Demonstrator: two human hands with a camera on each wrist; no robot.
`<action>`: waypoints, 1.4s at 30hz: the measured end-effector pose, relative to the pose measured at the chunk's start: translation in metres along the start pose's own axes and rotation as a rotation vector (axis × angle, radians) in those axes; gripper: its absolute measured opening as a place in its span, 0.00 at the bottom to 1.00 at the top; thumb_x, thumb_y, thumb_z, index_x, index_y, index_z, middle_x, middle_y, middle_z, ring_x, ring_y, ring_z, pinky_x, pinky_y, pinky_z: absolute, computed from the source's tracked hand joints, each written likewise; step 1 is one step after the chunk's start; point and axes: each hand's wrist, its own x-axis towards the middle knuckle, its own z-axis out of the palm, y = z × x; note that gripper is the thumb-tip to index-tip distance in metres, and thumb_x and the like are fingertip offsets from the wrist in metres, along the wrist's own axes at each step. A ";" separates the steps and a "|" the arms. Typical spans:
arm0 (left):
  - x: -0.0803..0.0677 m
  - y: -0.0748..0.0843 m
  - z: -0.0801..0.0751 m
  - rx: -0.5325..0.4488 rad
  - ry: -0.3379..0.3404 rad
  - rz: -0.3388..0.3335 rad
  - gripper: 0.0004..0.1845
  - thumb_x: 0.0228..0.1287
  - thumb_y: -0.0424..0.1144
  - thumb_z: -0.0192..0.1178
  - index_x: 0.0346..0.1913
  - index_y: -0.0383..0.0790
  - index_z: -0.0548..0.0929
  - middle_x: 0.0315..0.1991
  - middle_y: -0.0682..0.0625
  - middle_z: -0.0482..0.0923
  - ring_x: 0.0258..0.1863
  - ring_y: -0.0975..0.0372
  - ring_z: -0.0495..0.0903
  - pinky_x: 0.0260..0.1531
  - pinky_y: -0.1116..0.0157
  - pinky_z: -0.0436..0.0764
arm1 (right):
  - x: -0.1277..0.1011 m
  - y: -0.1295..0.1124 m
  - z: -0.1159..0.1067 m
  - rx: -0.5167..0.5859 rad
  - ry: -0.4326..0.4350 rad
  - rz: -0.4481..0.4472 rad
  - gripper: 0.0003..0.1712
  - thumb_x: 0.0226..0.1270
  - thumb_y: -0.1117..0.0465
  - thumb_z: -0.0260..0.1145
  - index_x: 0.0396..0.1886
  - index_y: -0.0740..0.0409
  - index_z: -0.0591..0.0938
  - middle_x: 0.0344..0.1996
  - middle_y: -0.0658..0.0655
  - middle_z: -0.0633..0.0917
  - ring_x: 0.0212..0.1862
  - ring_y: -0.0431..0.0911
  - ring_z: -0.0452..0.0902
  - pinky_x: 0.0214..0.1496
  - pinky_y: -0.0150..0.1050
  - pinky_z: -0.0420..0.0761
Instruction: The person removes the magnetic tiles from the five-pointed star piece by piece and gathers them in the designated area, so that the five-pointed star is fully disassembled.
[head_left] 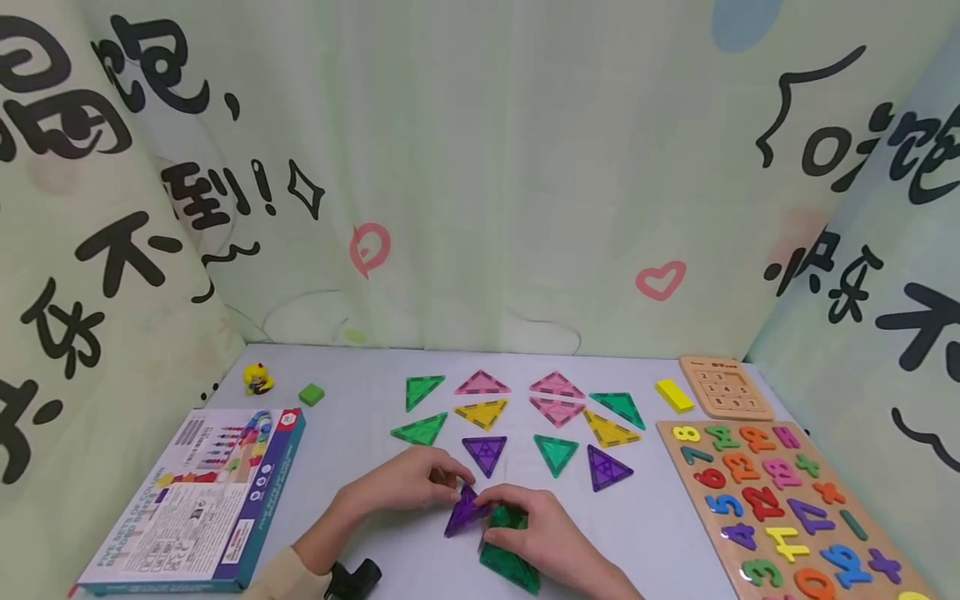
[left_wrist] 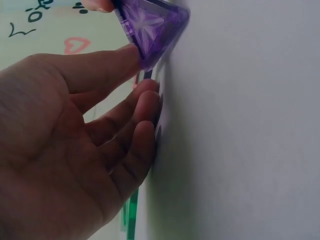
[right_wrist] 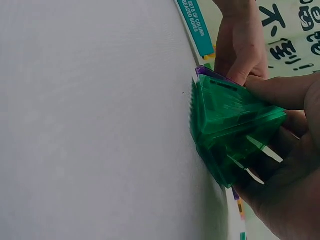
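A see-through purple triangular magnetic tile (head_left: 463,514) stands tilted between both hands. My left hand (head_left: 420,479) pinches its upper edge with thumb and fingertips; in the left wrist view the thumb lies against one corner of the purple tile (left_wrist: 152,27). Several green triangular magnetic tiles (head_left: 512,568) are in my right hand (head_left: 546,527), whose thumb and fingers grip them close over the table. The right index fingertip reaches the purple tile. In the right wrist view the green tiles (right_wrist: 235,125) overlap most of the purple one.
Ahead lie pink tiles (head_left: 557,384), yellow tiles (head_left: 480,413), green tiles (head_left: 422,429) and purple tiles (head_left: 609,468). A box (head_left: 198,500) is at left, with a yellow duck figure (head_left: 257,379) and green block (head_left: 311,394) behind. A number board (head_left: 757,525), wooden board (head_left: 723,387) and yellow block (head_left: 674,396) are right.
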 end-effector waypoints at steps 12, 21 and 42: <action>0.005 0.004 -0.001 0.061 -0.049 -0.009 0.08 0.62 0.40 0.69 0.41 0.58 0.89 0.33 0.60 0.78 0.33 0.68 0.74 0.36 0.69 0.74 | 0.001 0.001 -0.001 -0.011 0.000 -0.005 0.16 0.65 0.49 0.70 0.53 0.36 0.83 0.51 0.42 0.85 0.53 0.44 0.76 0.61 0.58 0.75; 0.005 0.001 0.001 0.043 -0.017 -0.018 0.03 0.60 0.42 0.70 0.35 0.57 0.89 0.31 0.61 0.79 0.32 0.68 0.74 0.36 0.69 0.74 | 0.000 0.002 -0.001 -0.010 0.013 -0.015 0.16 0.65 0.49 0.69 0.52 0.35 0.83 0.52 0.42 0.85 0.54 0.44 0.76 0.62 0.58 0.74; -0.013 -0.014 -0.005 0.016 0.293 -0.207 0.04 0.57 0.42 0.72 0.31 0.46 0.88 0.24 0.57 0.81 0.27 0.64 0.75 0.29 0.67 0.74 | -0.007 0.002 -0.004 -0.024 -0.006 0.035 0.26 0.63 0.48 0.70 0.61 0.42 0.80 0.52 0.45 0.85 0.55 0.46 0.76 0.61 0.56 0.76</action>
